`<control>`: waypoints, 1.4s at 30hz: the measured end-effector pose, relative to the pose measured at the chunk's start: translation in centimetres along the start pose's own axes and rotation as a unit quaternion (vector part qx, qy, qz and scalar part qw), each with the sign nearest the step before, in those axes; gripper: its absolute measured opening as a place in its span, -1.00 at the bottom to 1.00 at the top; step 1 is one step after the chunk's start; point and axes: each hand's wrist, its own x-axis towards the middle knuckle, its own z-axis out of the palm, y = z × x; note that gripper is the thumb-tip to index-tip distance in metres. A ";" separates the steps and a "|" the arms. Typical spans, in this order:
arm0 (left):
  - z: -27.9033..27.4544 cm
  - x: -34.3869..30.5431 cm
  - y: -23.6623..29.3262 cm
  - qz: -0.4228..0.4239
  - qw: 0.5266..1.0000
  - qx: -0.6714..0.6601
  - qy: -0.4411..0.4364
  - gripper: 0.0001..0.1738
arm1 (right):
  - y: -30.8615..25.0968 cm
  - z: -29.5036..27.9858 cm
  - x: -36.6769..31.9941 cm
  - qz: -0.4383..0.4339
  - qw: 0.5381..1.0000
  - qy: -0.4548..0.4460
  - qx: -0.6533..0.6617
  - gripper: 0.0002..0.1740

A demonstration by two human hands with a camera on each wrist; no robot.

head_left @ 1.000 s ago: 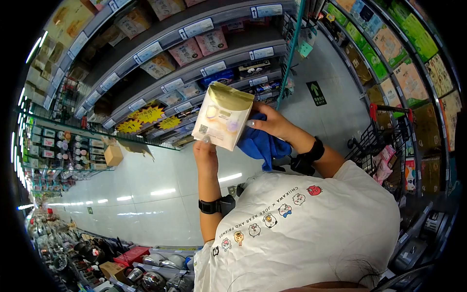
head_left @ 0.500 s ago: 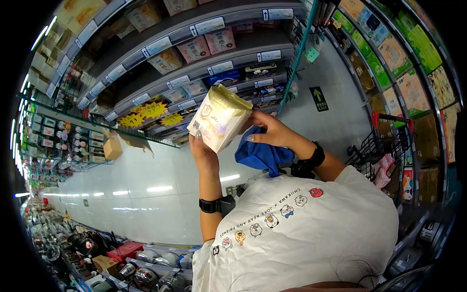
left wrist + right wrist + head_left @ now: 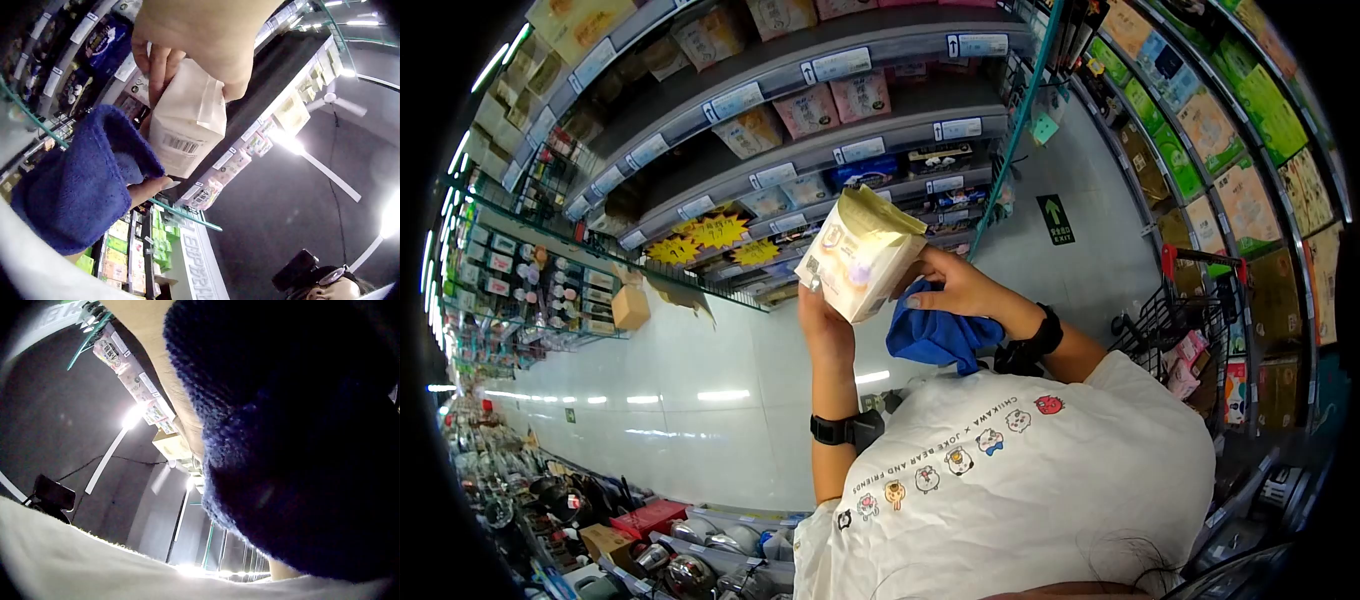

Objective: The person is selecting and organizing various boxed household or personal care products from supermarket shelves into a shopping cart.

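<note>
A cream and pale-gold soft pack (image 3: 855, 262) with pastel print is held up in front of the chest. My left hand (image 3: 827, 328) grips its lower left corner, thumb on the printed face and fingers behind. In the left wrist view the barcode end of the pack (image 3: 187, 122) shows below the left hand (image 3: 197, 47). On the pack's right side is my right hand (image 3: 960, 285), its fingers reaching to the pack's edge. That hand also holds a bunched blue cloth (image 3: 945, 335), with the thumb over it. The cloth (image 3: 281, 444) fills much of the right wrist view.
Shelves (image 3: 700, 110) with packs and price tags stand ahead. A black cart (image 3: 1190, 320) with pink packs is at the right, beside shelves of tissue packs (image 3: 1240, 210). Kitchenware (image 3: 690, 570) lines the lower left. Tiled floor (image 3: 690, 360) shows between, and a cardboard box (image 3: 630, 308) sits at the left rack.
The pack has tilted, showing more of its right side, and sits slightly lower in the head view. My left thumb has moved up onto its face. The cloth stays in my right hand.
</note>
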 end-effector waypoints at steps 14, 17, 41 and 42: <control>0.6 -0.9 0.0 -0.055 0.996 -0.072 0.003 -0.42 | -0.1 0.3 0.0 0.015 0.999 0.004 -0.031 -0.18; 0.9 -1.2 -0.2 -0.124 0.983 -0.135 0.013 -0.40 | 0.3 0.3 0.1 -0.048 0.996 0.031 -0.072 -0.03; 2.3 -1.0 -2.5 -0.127 0.982 0.140 -0.016 -0.44 | 2.7 -1.2 -0.8 0.019 0.983 0.171 0.064 -0.03; 1.8 -0.9 -2.8 -0.127 0.981 0.141 -0.030 -0.43 | 3.0 -1.2 -0.9 0.031 0.984 0.169 0.048 -0.05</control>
